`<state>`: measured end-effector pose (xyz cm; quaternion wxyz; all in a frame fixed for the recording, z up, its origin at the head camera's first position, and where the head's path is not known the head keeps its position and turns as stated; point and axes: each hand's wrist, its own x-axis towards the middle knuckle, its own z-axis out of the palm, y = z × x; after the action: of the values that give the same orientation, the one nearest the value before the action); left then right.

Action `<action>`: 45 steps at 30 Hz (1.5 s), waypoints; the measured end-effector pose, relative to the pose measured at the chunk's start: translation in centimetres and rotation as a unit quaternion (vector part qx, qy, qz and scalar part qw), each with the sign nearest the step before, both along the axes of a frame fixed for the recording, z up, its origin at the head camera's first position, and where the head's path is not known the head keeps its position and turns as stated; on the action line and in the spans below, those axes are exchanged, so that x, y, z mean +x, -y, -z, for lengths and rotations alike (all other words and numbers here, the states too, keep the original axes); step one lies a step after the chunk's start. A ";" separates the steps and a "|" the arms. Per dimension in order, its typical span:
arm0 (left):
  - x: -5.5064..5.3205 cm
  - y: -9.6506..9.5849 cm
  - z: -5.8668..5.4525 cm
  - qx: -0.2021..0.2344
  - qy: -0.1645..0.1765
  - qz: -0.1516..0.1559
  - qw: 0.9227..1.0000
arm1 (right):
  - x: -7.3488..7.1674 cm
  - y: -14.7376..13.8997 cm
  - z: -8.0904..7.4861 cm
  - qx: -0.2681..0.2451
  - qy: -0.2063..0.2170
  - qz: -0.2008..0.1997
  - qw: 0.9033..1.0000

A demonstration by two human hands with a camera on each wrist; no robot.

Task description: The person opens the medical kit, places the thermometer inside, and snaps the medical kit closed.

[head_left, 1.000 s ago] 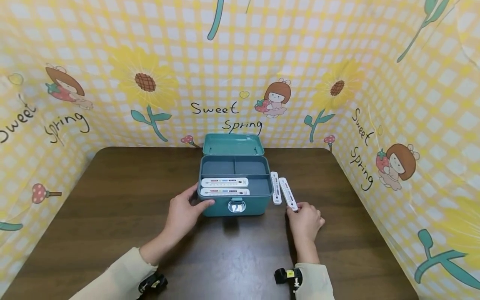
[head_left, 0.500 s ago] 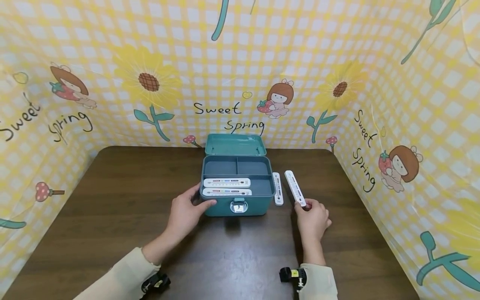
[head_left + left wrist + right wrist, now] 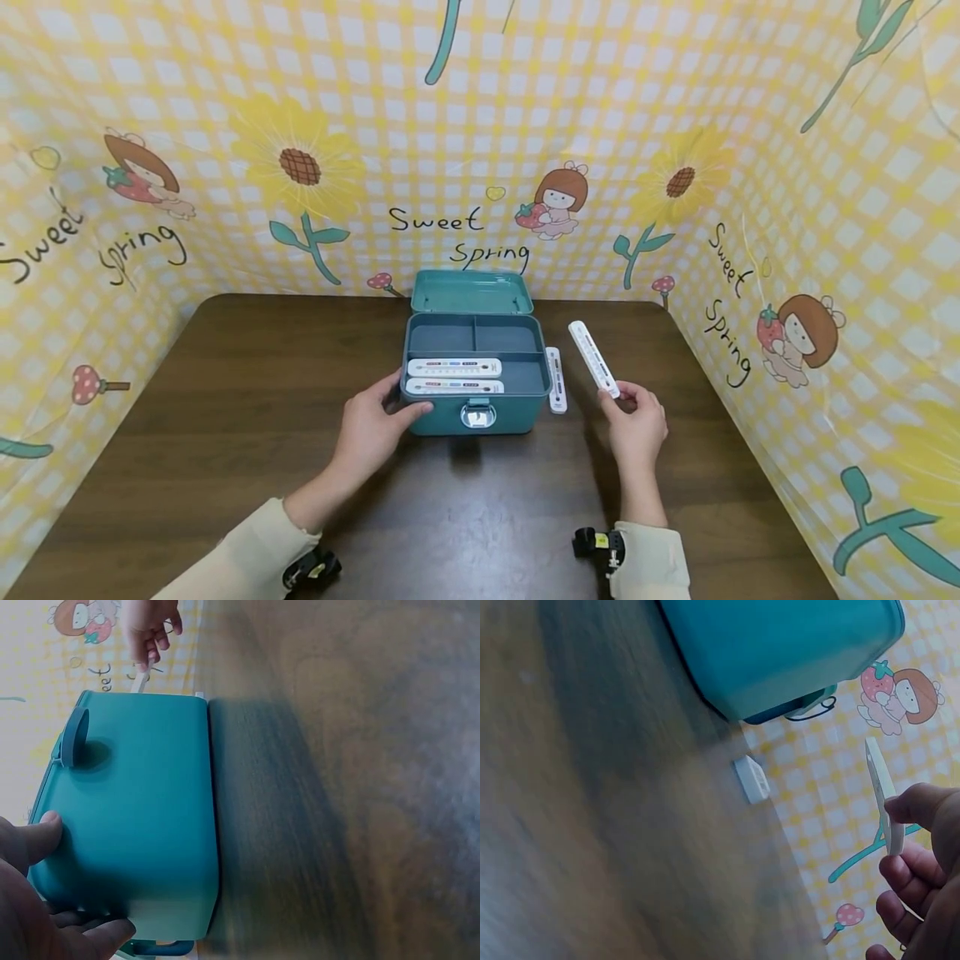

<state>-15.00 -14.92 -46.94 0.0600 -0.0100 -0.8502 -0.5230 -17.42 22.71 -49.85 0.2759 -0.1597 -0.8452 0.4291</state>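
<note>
While Two Are In, Two Are Out: Work Apparently Near Midway

With its lid [image 3: 472, 293] tilted back, the teal box [image 3: 508, 416] stands on the tabletop [image 3: 247, 375], divided into a left rear compartment [image 3: 442, 335], a right rear compartment [image 3: 507, 335] and one wide front compartment [image 3: 525, 375]. The front compartment contains a rear strip [image 3: 454, 367] and a front strip [image 3: 454, 387], both white with printed markings, parallel and set crosswise. Outside, a third strip [image 3: 557, 381] lies on the tabletop just beside the right side of the box; whether it touches cannot be told. A fourth strip [image 3: 594, 358] is pinched at its near end between thumb and fingers of the right hand [image 3: 637, 425], and appears raised off the tabletop. The left hand [image 3: 371, 429] grips the box at its left front corner, thumb against the front. Judged by this layout, the work seems about half done: of the four strips in view, two are housed, one is held outside the box, and one lies unheld on the tabletop.
</note>
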 end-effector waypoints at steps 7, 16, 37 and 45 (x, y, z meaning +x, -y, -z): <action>0.1 0.2 0.0 -0.003 -0.010 0.004 1.000 | -0.6 -1.1 -1.3 -0.014 -0.020 -0.031 0.999; 0.2 0.2 -0.2 -0.003 -0.009 0.008 1.000 | -1.0 -2.5 -2.9 0.019 -0.022 -0.088 0.996; 0.2 0.3 0.0 -0.008 -0.019 0.010 1.000 | -3.2 -5.4 -7.3 0.100 0.023 -0.267 0.958; 0.2 0.2 -0.2 -0.012 -0.012 0.008 1.000 | -4.1 -5.8 -8.9 0.161 0.012 -0.321 0.933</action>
<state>-14.78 -15.10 -46.74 0.0659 -0.0239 -0.8553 -0.5134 -21.56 28.47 -40.92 0.1354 0.1609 -0.9124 0.3512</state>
